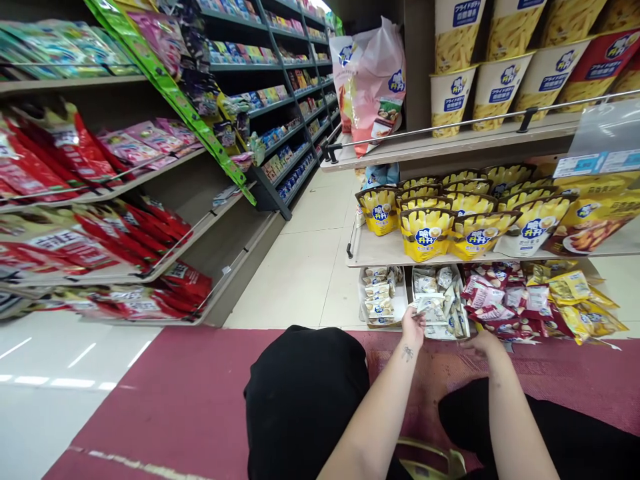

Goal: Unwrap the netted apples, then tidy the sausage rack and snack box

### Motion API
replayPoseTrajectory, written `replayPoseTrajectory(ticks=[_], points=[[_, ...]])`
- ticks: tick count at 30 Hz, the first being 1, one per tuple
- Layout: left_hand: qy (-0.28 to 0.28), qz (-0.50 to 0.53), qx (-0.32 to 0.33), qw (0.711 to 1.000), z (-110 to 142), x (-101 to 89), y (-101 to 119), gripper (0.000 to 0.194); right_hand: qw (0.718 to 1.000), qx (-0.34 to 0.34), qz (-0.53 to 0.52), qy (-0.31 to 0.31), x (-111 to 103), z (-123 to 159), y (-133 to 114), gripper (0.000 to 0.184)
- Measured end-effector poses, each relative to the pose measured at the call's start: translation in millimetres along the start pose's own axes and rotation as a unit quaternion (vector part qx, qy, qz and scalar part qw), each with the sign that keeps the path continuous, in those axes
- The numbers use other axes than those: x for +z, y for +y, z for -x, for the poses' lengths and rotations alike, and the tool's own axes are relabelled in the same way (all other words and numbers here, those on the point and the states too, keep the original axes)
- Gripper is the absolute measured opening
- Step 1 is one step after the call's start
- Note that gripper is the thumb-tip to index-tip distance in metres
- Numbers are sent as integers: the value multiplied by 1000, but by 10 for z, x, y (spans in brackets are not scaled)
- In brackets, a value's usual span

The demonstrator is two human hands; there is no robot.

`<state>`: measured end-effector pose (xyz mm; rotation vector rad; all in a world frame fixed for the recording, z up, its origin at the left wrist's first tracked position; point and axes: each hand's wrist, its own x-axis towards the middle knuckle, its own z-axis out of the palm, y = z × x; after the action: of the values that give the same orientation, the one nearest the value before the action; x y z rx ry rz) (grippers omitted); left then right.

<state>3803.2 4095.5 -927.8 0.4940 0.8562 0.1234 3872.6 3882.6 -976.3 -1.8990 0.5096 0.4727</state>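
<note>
Low in front of me, my left hand [413, 325] pinches a small white snack packet [429, 305] over a white box [466, 313] of similar packets. My right hand [483, 343] is beside the box's front right corner, its fingers reaching left and partly apart. I see nothing held in it; whether it touches the box I cannot tell. To the left stands another box [364, 307] of small cream packets [379, 300]. Dark red snack packets [505, 300] lie heaped to the right, with yellow packets [575, 293] beyond.
Above the boxes, a shelf [370, 257] holds yellow snack pouches [427, 235]. Higher up are fries cups [453, 100] and a large pink bag [370, 87]. Shelves of red bags [75, 140] stand left. Between my legs is a yellowish plastic thing [430, 460], partly hidden.
</note>
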Motion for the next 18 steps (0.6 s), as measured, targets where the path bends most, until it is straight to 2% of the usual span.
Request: replayPoseTrajectory(ticks=[2,3,5,6,8,9,11,12,15,18], points=[[-17,28,-18,999,24,-15,60,17,999,-17,14,-47,-37,68,-231,60],[-26,39,-27,999,38,-23,80,19,996,-52,5,-76,-28,131,-350,70],[-43,55,-47,996,66,-36,100,21,976,-174,-29,-131,39,301,-572,90],[-52,60,-57,995,80,-39,102,22,958,-238,-43,-153,89,397,-666,95],[-68,65,-77,993,100,-41,98,23,925,-329,-52,-184,201,570,-801,85],[-75,66,-85,991,106,-41,96,24,917,-347,-49,-191,255,635,-841,75],[-87,68,-94,989,106,-39,93,28,915,-350,-55,-192,345,704,-871,60],[-92,69,-95,989,101,-38,93,35,919,-341,-65,-186,377,711,-869,58],[-101,70,-91,988,77,-35,85,62,938,-293,-108,-154,408,661,-832,65],[-99,66,-84,989,57,-31,49,71,947,-260,-119,-147,364,591,-792,67]])
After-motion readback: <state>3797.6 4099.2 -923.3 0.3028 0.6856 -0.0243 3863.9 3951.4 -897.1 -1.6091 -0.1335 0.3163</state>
